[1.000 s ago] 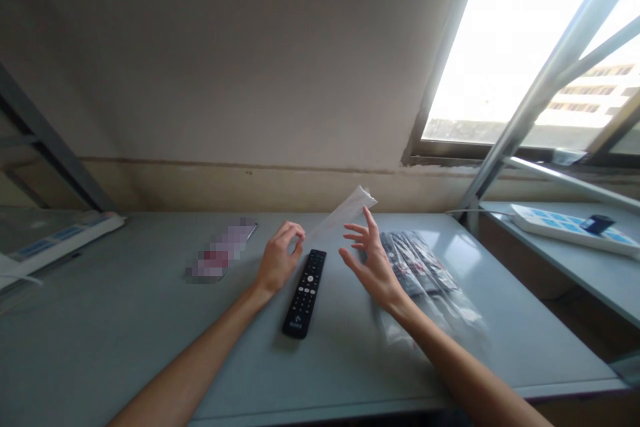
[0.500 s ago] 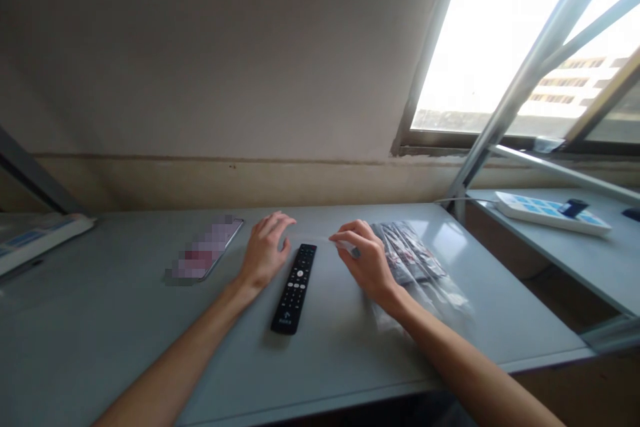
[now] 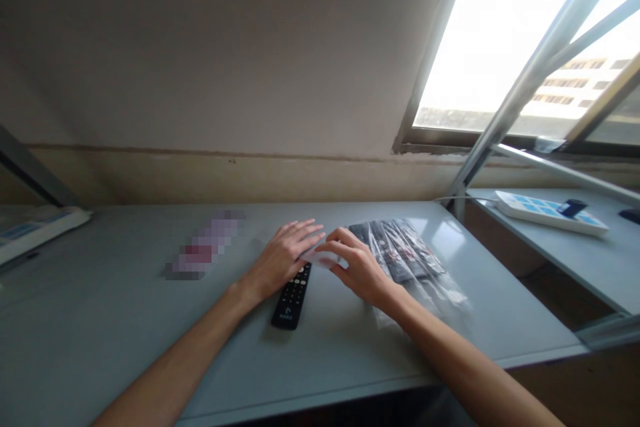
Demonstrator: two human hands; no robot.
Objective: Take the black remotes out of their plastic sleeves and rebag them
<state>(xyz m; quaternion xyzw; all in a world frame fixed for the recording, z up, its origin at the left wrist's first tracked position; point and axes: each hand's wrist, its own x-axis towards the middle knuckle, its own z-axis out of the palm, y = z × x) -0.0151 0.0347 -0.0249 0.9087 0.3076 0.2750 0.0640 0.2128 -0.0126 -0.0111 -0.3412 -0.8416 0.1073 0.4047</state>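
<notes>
A black remote [image 3: 291, 299] lies on the grey desk, its upper end hidden under my left hand [image 3: 287, 255]. That hand is spread flat above it, fingers pointing right. My right hand [image 3: 357, 263] pinches a small, thin, whitish translucent piece [image 3: 323, 257], which reaches toward the left hand's fingertips. Just right of the right hand, a clear plastic bag with dark folded contents [image 3: 403, 250] lies flat, partly behind the wrist.
A pixelated phone-like object [image 3: 205, 247] lies at left on the desk [image 3: 125, 333]. White power strips stand at the far left [image 3: 45, 233] and on the right-hand desk [image 3: 550, 213]. A metal frame post [image 3: 510, 110] rises by the window.
My left hand has moved right and now covers the remote's upper end. My right hand has shifted slightly left and down, and the two hands are closer together.
</notes>
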